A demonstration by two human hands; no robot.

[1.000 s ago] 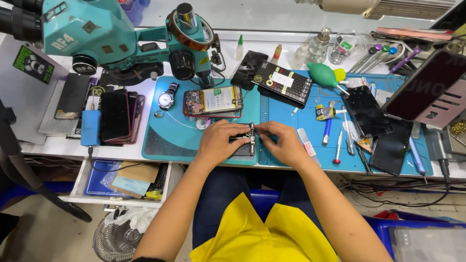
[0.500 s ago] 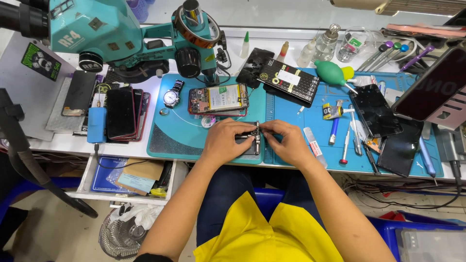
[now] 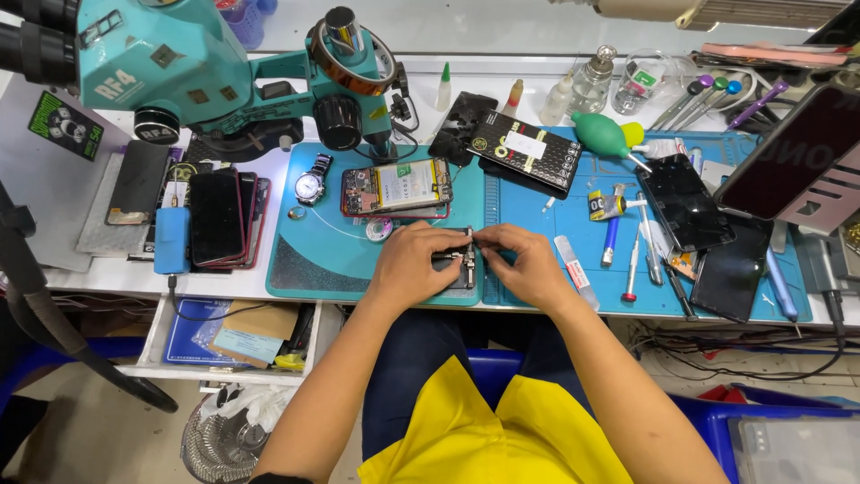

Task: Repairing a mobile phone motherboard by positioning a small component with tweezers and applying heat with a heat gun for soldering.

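I see a small dark phone part (image 3: 465,261) lying at the near edge of the teal work mat (image 3: 313,260), close to where that mat meets the blue mat (image 3: 537,224) on its right. Both of my hands meet over it. My left hand (image 3: 414,265) curls around its left side, fingers bent and resting on it. My right hand (image 3: 528,265) comes in from the right with thumb and forefinger pinched together at the part's top edge; what sits between those fingertips is too small for me to tell.

Just beyond the hands lies an opened phone (image 3: 396,187) with its battery showing, and a wristwatch (image 3: 310,184) sits to its left. Farther off stands the teal microscope (image 3: 179,72). A stack of phones (image 3: 219,215) rests at the left. On the right, over the blue mat, lie a green air blower (image 3: 606,135), screwdrivers (image 3: 632,260) and dark screen panels (image 3: 685,202).
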